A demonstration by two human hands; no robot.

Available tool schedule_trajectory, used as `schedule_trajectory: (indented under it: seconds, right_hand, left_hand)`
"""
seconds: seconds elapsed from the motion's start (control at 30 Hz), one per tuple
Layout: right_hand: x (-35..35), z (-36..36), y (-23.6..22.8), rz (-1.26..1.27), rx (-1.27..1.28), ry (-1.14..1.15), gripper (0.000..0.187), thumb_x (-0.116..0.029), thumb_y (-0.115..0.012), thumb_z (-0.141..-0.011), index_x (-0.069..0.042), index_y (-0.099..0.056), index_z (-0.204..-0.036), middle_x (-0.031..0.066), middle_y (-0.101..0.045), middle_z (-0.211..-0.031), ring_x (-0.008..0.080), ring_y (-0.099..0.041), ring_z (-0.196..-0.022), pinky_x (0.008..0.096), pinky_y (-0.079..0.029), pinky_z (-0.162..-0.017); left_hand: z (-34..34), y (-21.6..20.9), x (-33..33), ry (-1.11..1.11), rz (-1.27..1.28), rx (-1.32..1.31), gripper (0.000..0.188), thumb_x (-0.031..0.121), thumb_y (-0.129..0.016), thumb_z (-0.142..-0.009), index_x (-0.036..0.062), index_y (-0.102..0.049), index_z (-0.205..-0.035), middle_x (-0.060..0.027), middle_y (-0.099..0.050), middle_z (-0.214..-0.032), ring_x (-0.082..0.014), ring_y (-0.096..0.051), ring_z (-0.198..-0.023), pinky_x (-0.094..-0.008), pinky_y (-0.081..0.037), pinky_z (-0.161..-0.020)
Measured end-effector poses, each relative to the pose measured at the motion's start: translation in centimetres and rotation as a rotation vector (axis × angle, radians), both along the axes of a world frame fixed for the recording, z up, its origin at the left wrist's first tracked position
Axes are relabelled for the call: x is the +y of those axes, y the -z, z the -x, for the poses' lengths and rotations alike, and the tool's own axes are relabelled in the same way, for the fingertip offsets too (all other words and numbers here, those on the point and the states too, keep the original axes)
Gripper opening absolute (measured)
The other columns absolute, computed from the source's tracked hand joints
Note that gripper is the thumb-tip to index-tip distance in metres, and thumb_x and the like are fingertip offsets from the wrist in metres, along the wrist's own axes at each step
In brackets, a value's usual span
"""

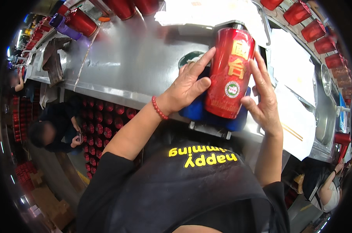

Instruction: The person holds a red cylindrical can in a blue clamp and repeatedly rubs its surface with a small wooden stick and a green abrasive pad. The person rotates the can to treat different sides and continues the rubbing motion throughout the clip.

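A glossy red bottle [226,66] with gold lettering and a round white-and-green emblem lies lengthwise on a blue support [194,110] at the counter's near edge. My left hand [189,83] is at its left side, fingers stretched and thumb apart, fingertips by the bottle's edge. Along the opposite side rests my right hand [263,97], its fingers extended and its thumb close to the bottle's lower part. Neither hand is wrapped round the bottle. How firmly they touch it cannot be seen. A small dark green dish [187,58] with something whitish sits beyond my left hand.
Below the bottle runs the steel counter [121,58]. White sheets [296,112] and chopsticks [291,132] lie to the right, near a metal sink [324,120]. More red bottles [81,22] stand at the far left. A co-worker [53,124] is beside stacked red bottles [102,116].
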State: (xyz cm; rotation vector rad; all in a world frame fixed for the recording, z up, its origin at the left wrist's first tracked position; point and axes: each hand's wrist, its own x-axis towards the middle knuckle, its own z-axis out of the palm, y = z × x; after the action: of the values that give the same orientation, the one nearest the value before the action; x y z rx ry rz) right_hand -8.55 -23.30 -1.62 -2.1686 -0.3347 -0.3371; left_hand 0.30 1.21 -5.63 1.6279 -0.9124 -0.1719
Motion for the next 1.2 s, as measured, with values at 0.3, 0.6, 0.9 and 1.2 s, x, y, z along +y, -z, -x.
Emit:
schedule_trajectory:
  seconds: [0.3, 0.6, 0.9, 1.2]
  right_hand:
    - [-0.5, -0.3, -0.2, 0.042, -0.059, -0.003, 0.081, -0.047, -0.076, -0.086, -0.014, -0.046, -0.154, 0.0257, -0.027, -0.163, 0.035, -0.053, -0.124, 0.0468, -0.046, -0.106]
    - [-0.1, -0.9, -2.7, 0.153, -0.012, -0.027, 0.082, -0.037, -0.082, -0.081, -0.014, -0.048, -0.152, 0.0237, -0.027, -0.163, 0.0364, -0.053, -0.127, 0.0468, -0.047, -0.107]
    - [-0.2, -1.3, -4.0, 0.139, 0.015, -0.025, 0.075, -0.038, -0.08, -0.083, -0.016, -0.053, -0.15, 0.0261, -0.03, -0.161, 0.0379, -0.053, -0.121, 0.0464, -0.046, -0.105]
    - [-0.7, -3.1, -4.7, 0.191, 0.024, 0.038, 0.072, -0.036, -0.077, -0.087, -0.013, -0.051, -0.15, 0.0273, -0.034, -0.158, 0.0384, -0.055, -0.121, 0.0463, -0.047, -0.105]
  left_hand:
    - [-1.6, -3.0, -0.5, -0.02, 0.012, -0.283, 0.073, 0.058, -0.048, -0.103, 0.0133, -0.037, -0.159, -0.0207, -0.036, -0.16, -0.0378, -0.037, -0.144, -0.0455, -0.021, -0.12]
    - [-2.6, -5.8, -0.6, -0.049, -0.32, -0.559, 0.072, 0.063, -0.058, -0.095, 0.0163, -0.055, -0.149, -0.0273, -0.032, -0.158, -0.041, -0.035, -0.143, -0.0491, -0.024, -0.118]
    - [-2.5, -6.1, -0.9, -0.08, -0.333, -0.552, 0.076, 0.069, -0.053, -0.094, 0.0215, -0.049, -0.153, -0.027, -0.034, -0.157, -0.0417, -0.036, -0.138, -0.053, -0.02, -0.116]
    - [-4.1, -6.6, -1.8, -0.1, -0.351, -0.591, 0.08, 0.071, -0.057, -0.091, 0.0217, -0.049, -0.153, -0.0227, -0.041, -0.152, -0.0394, -0.035, -0.139, -0.0497, -0.021, -0.117]
